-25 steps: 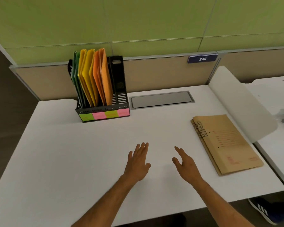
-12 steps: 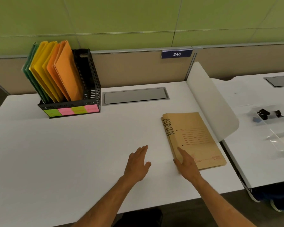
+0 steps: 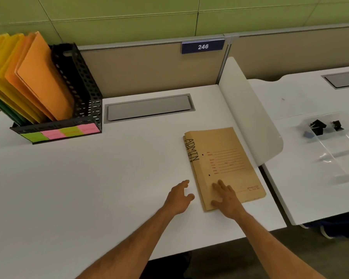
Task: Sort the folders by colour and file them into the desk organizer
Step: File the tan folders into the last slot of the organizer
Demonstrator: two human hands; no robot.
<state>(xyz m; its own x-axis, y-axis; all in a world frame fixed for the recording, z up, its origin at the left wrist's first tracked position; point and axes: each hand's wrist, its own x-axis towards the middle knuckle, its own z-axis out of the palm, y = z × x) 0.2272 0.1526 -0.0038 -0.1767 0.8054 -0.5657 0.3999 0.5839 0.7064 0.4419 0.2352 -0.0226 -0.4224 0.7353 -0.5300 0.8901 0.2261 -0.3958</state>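
Observation:
A stack of brown folders (image 3: 224,158) marked ADMIN lies flat at the right of the white desk (image 3: 89,188). My right hand (image 3: 226,198) rests palm down on the stack's near left corner, fingers spread. Just left of the stack my left hand (image 3: 178,196) hovers over the desk, fingers apart and empty. A black mesh desk organizer (image 3: 83,93) stands at the far left with green, yellow and orange folders (image 3: 36,77) upright in it; its rightmost slot holds nothing. Green and pink sticky notes (image 3: 60,132) line its front.
A white curved divider (image 3: 248,111) stands right of the brown folders. A grey cable hatch (image 3: 149,107) is set in the desk at the back. The neighbouring desk holds a clear tray (image 3: 330,141) with black binder clips. A plate reading 246 (image 3: 203,46) hangs on the partition.
The view has swung right. My right hand moved from the bare desk onto the near corner of the brown folders; my left hand followed to the stack's left edge.

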